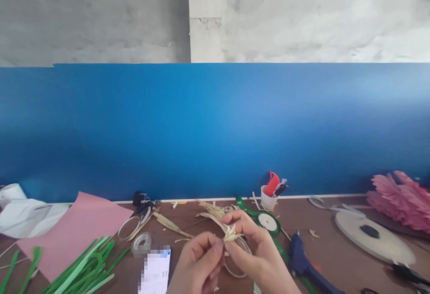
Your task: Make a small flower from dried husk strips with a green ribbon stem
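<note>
A small pale yellow-white flower (230, 235) with pointed petals, seemingly made of dry husk, is held up between my two hands near the bottom centre. My left hand (201, 260) pinches it at its base between thumb and fingers. From the other side, my right hand (258, 253) has its thumb and bent fingers closed around the petals. Dry husk strips (171, 224) lie on the table behind and to the left of my hands. Partly covered by my right hand is a pale ring-shaped loop (235, 275).
A blue glue gun (304, 262), green ribbon roll (268, 222) and white cup of pens (268, 199) stand to the right. Beyond are a white reel (376, 240) and pink paper (399, 200). Leftward lie a phone (154, 271), clear tape (141, 243), green pipe cleaners (87, 267) and a pink sheet (77, 227).
</note>
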Motion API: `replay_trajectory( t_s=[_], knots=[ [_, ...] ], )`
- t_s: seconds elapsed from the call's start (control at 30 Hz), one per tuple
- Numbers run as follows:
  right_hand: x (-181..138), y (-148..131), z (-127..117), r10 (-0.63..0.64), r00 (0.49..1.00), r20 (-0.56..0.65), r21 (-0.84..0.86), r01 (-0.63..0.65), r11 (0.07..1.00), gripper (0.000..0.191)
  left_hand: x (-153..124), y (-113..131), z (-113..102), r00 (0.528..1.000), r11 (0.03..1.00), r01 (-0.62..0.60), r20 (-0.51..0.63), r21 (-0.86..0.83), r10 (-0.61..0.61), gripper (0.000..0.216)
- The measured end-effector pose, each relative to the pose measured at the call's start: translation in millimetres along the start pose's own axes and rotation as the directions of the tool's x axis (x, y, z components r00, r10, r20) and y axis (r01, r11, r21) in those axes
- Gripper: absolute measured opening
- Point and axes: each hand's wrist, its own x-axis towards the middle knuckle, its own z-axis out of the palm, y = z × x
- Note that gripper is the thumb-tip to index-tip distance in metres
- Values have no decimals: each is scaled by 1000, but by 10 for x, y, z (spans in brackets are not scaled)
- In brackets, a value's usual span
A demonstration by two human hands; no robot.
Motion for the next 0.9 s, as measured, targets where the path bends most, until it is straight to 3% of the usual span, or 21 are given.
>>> replay_trajectory(
  t_s=[0.43,0.63,0.77,0.9],
  knots=[
    [-16,-92,36,51,999,-11,-14,-51,999,13,-38,22,66,989,994,-66,-123,93,77,49],
    [4,-44,-38,19,996,85,-20,-17,1000,8,-28,38,31,997,998,-53,-51,-13,53,46],
    [3,-38,-25,0,997,76,-24,1,1000,11,-7,21,1,1000,995,11,24,-103,-8,45],
    [-16,-69,16,0,1000,6,-11,0,1000,15,-4,-25,12,998,999,-29,-58,-28,28,45]
  ],
)
